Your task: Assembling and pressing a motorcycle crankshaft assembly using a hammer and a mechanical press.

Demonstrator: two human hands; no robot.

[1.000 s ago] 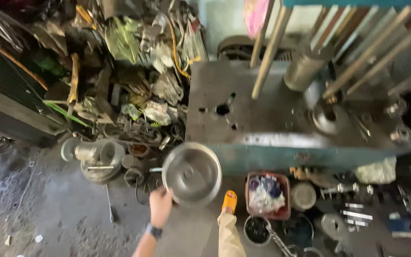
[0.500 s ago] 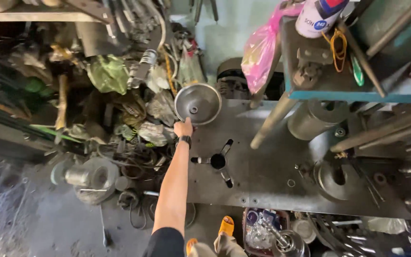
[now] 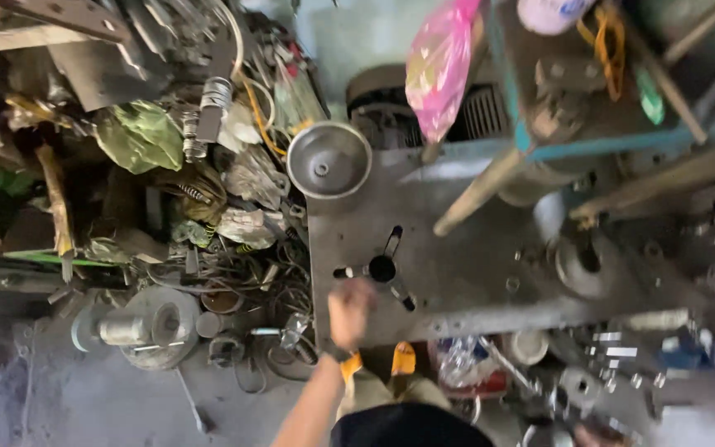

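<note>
As hand [image 3: 349,310] hangs (blurred), bowl [image 3: 328,159] beyond

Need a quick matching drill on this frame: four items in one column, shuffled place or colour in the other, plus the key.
1. metal bowl
2. plastic bag
3. three-arm handle
4. left hand

a. pink, hanging near the top
b. at the near edge of the grey plate, touching nothing
c. on the plate's far left corner
d. black, lying on the plate

Pairs: 1-c, 2-a, 3-d, 4-b
</note>
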